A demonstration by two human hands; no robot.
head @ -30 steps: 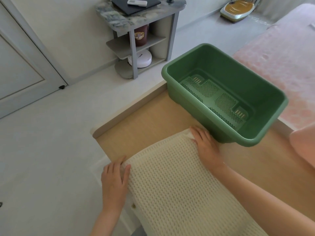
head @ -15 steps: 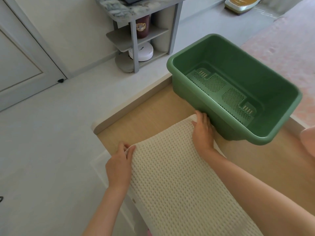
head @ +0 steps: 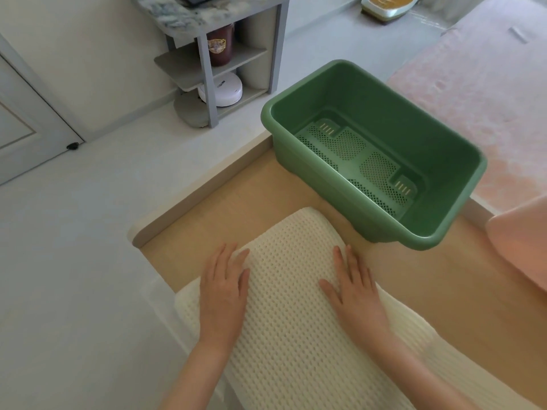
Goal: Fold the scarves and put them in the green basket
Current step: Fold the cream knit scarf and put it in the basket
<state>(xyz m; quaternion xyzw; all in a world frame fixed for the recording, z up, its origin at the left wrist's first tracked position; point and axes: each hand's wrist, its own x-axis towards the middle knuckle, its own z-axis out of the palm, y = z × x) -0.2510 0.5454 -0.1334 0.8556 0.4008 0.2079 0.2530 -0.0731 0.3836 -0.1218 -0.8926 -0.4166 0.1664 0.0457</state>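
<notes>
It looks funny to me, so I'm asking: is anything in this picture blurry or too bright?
In the head view, the green basket is smeared at its right corner, the pink bed cover is washed out by bright light, and the cream scarf shows its weave fairly sharply.

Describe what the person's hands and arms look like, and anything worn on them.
The left hand and right hand are bare: no gloves, rings, watch or bracelet show. The left forearm and right forearm are uncovered to the frame's edge, no sleeve in view. Nails look short.
</notes>
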